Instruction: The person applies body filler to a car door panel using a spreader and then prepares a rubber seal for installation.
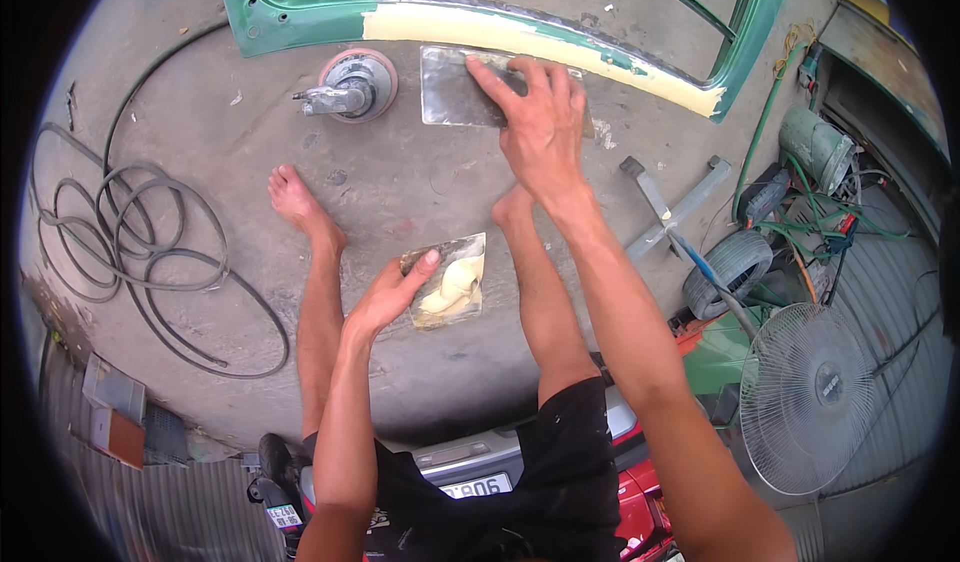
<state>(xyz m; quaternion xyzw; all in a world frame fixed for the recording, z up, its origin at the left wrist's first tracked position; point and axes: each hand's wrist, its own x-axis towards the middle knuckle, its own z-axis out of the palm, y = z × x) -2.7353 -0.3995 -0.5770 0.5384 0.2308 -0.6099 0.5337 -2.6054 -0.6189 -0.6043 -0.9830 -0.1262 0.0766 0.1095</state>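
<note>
My left hand (pixel 382 297) grips a small flat metal plate (pixel 462 310), its thumb resting on top. A lump of cream body filler (pixel 457 284) sits on that plate. Farther out, my right hand (pixel 545 127) holds a wide metal spreader (pixel 448 90), fingers laid over its face and the thumb hidden beneath. The spreader lies just below the lower edge of a green vehicle panel frame (pixel 310 24); whether it touches is hard to see. Along that edge runs a band of cream filler (pixel 450 28), with green showing through near its right part.
A round sander (pixel 352 87) stands on the concrete floor left of the spreader. A dark hose (pixel 150 262) lies coiled at the left. On the right are a metal stand (pixel 670 217), a tire (pixel 728 272), a bucket (pixel 815 150) and a fan (pixel 808 397). A red vehicle (pixel 645 492) is behind me.
</note>
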